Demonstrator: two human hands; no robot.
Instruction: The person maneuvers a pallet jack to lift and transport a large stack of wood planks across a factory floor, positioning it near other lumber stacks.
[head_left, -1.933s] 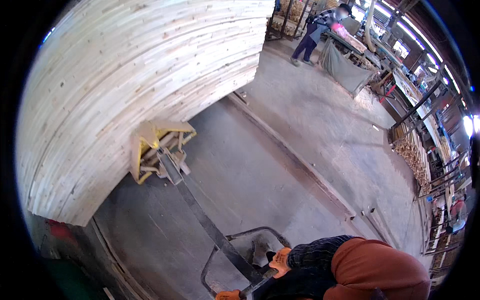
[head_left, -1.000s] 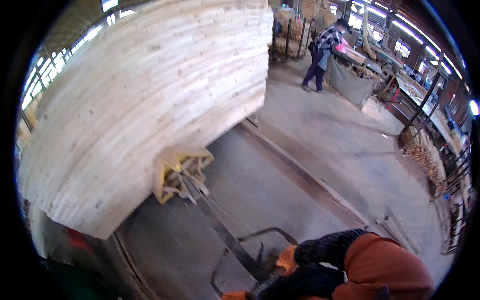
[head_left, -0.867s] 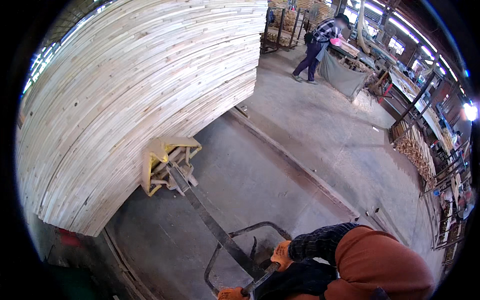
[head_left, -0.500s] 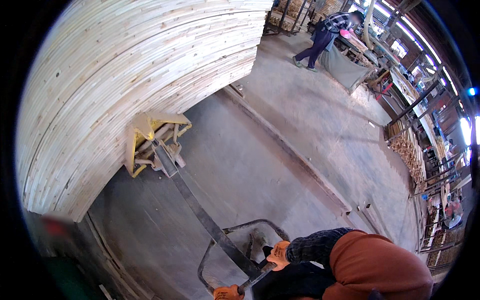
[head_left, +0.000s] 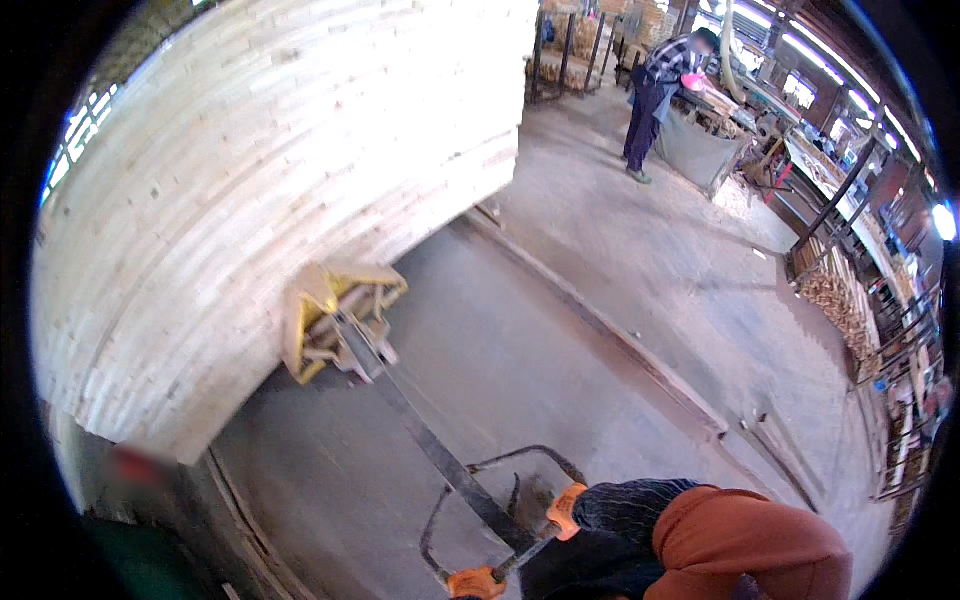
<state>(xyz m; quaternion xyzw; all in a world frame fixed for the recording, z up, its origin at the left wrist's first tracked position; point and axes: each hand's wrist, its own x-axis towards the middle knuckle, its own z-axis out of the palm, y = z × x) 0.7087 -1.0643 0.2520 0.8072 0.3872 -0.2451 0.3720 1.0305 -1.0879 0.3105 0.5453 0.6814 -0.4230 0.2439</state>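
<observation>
Both my hands wear orange gloves and are closed on the handle of a pallet jack. My left hand (head_left: 476, 583) grips the near end of the crossbar, at the lower edge. My right hand (head_left: 567, 512) holds the bar's other end, beside the looped frame. From there the long dark handle shaft (head_left: 432, 440) slopes away to the yellow pallet jack body (head_left: 300, 330). That body stands against the bottom of a tall stack of pale wooden boards (head_left: 270, 190). The stack fills the upper left; the jack's forks are hidden beneath it.
A long low rail (head_left: 600, 325) runs across the concrete floor right of the jack. Loose strips (head_left: 785, 455) lie near its close end. A co-worker (head_left: 655, 100) stands at a bench at the back. Stacked timber (head_left: 838, 305) and racks line the right side.
The view has tilted upward, so the jack and board stack appear lower and slightly to the right. My hands keep their grip. The co-worker has changed stance, now standing with legs closer together.
</observation>
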